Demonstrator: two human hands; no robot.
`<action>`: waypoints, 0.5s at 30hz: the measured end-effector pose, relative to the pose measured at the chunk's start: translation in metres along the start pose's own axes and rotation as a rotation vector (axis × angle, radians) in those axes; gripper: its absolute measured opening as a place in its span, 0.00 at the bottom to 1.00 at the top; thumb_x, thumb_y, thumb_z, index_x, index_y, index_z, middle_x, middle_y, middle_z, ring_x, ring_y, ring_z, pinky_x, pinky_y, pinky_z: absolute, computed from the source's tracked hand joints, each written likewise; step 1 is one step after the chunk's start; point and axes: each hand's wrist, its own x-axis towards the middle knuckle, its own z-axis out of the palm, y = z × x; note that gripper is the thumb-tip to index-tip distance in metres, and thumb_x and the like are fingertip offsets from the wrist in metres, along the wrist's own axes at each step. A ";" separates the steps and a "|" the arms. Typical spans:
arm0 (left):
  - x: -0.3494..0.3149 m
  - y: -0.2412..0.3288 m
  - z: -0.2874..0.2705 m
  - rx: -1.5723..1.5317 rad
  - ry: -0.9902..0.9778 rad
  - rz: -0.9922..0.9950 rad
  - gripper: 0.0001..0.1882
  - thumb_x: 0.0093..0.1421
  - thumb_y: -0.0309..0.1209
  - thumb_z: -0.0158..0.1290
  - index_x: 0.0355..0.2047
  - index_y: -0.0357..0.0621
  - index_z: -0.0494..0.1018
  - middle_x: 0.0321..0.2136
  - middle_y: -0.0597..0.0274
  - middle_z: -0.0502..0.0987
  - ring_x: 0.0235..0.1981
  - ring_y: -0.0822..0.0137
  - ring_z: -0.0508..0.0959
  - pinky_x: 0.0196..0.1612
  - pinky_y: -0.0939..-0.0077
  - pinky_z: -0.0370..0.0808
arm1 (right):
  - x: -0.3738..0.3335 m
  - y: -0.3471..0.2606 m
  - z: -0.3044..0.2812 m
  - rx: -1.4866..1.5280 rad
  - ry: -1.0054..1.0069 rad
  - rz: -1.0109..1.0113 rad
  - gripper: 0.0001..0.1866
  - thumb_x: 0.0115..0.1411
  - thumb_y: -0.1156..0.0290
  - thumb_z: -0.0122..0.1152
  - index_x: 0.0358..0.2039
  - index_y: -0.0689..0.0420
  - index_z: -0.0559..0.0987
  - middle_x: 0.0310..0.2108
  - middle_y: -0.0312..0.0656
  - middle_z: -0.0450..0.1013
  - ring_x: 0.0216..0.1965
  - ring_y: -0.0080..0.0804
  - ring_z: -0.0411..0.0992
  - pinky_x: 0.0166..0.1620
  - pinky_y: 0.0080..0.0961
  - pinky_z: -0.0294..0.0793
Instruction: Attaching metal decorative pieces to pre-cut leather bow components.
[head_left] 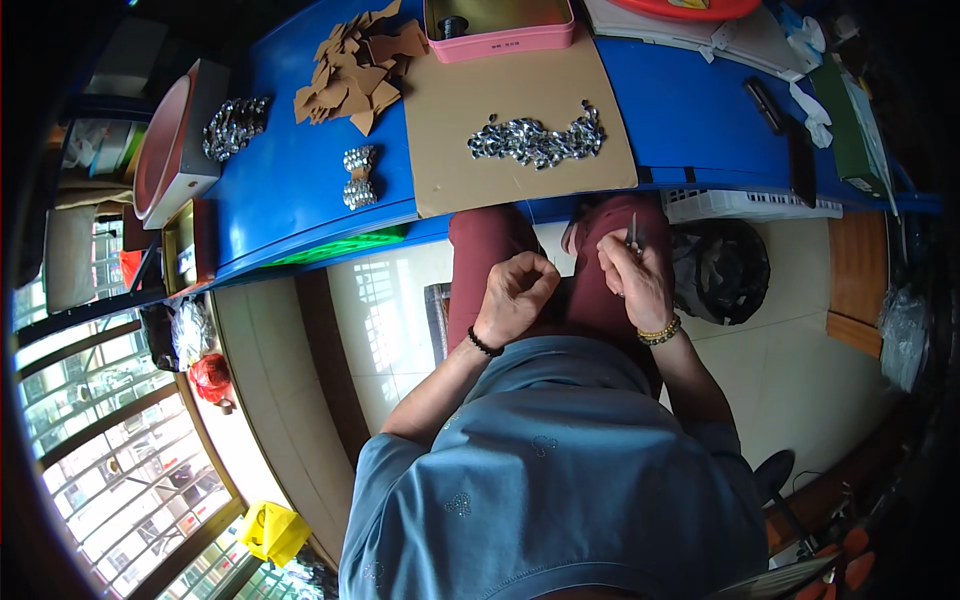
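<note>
Above my lap, my left hand [518, 298] is closed in a pinch, thumb against forefinger. Whatever it holds is too fine to make out. A faint thin line runs near it toward the table edge. My right hand [640, 280], a little to the right, is wrapped round a small pointed metal tool [632, 232] whose tip sticks up past the fingers. Beyond both hands, a heap of shiny silver beads [540, 142] lies on a flat cardboard sheet [510, 95]. To its left, a bundle of silver bead strands [360, 178] is wound on a brown card.
On the blue table [270, 190] are brown cardboard pieces [350, 75], another silver bead bundle [235, 127] and a pink-rimmed tin [500, 42] with a dark spool [453, 27] inside. A black bag-lined bin [722, 270] stands at the right below the table, near a white plastic basket [750, 206].
</note>
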 end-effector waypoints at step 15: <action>-0.004 0.003 -0.004 0.287 -0.102 0.109 0.01 0.51 0.20 0.49 0.25 0.36 0.70 0.21 0.67 0.71 0.22 0.79 0.68 0.26 0.85 0.65 | -0.001 0.010 0.000 -0.360 -0.366 0.124 0.27 0.61 0.50 0.39 0.18 0.60 0.72 0.13 0.33 0.62 0.18 0.19 0.61 0.24 0.18 0.59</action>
